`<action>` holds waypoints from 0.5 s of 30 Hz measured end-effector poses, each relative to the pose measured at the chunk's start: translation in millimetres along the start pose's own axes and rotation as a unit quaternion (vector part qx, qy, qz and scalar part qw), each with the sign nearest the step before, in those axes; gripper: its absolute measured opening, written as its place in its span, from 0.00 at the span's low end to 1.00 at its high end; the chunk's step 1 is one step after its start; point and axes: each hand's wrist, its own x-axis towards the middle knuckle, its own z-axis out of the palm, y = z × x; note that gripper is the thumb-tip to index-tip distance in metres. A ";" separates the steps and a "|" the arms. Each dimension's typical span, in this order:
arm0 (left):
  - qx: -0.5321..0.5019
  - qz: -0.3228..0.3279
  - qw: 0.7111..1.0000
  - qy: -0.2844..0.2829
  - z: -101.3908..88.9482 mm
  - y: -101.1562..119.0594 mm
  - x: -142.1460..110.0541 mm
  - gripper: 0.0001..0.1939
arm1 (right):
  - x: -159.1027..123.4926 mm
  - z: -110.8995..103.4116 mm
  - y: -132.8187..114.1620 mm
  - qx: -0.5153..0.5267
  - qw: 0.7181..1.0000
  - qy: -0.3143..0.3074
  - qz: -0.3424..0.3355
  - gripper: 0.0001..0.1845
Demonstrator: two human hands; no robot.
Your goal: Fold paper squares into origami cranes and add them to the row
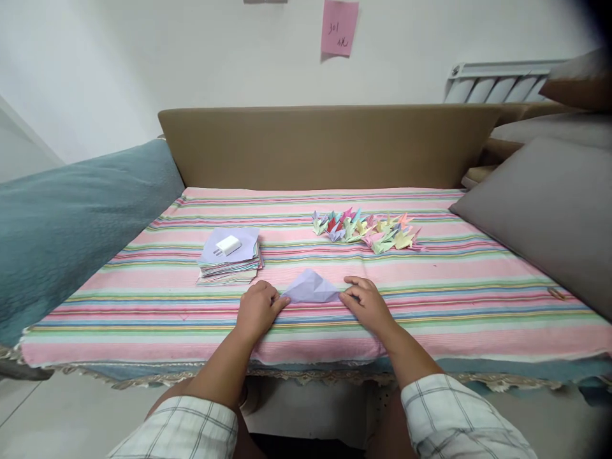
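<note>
A lavender sheet of paper (312,287), folded into a triangle, lies on the striped bed cover (430,299) near its front edge. My left hand (259,310) pinches the triangle's left corner with curled fingers. My right hand (366,302) presses and pinches the right corner. Behind my left hand sits a stack of coloured square papers (231,264) with a white charger plug (228,245) on top. Several folded paper cranes (366,231) in pastel colours lie in a cluster farther back, right of centre.
A teal blanket (71,217) is heaped at the left, grey pillows (545,210) at the right. A tan headboard (325,143) runs along the back. A pink note (339,27) hangs on the wall, near a radiator (497,81).
</note>
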 end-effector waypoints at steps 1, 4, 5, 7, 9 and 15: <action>-0.002 0.004 1.000 0.002 0.2 -1.3 1.0 0.14 | 0.3 -0.2 0.7 0.003 1.000 0.003 -0.001 0.13; -0.010 0.025 1.000 0.007 -1.5 -3.9 1.4 0.14 | 0.0 -1.3 4.3 0.017 1.000 0.008 -0.010 0.12; -0.011 0.033 0.999 0.006 -2.4 -3.7 0.4 0.13 | -0.5 -1.6 5.4 0.023 1.000 0.005 -0.016 0.10; -0.005 0.047 0.999 0.002 -3.4 -0.9 -3.0 0.09 | -1.5 -1.7 6.0 0.028 0.999 -0.004 -0.034 0.08; 0.012 0.066 0.998 0.000 -2.8 5.2 -7.2 0.13 | -2.2 -1.1 3.0 0.011 0.998 -0.014 -0.060 0.12; 0.044 0.126 0.991 -0.030 8.6 22.5 -11.9 0.20 | -3.3 2.8 -19.7 -0.074 0.987 -0.053 -0.130 0.20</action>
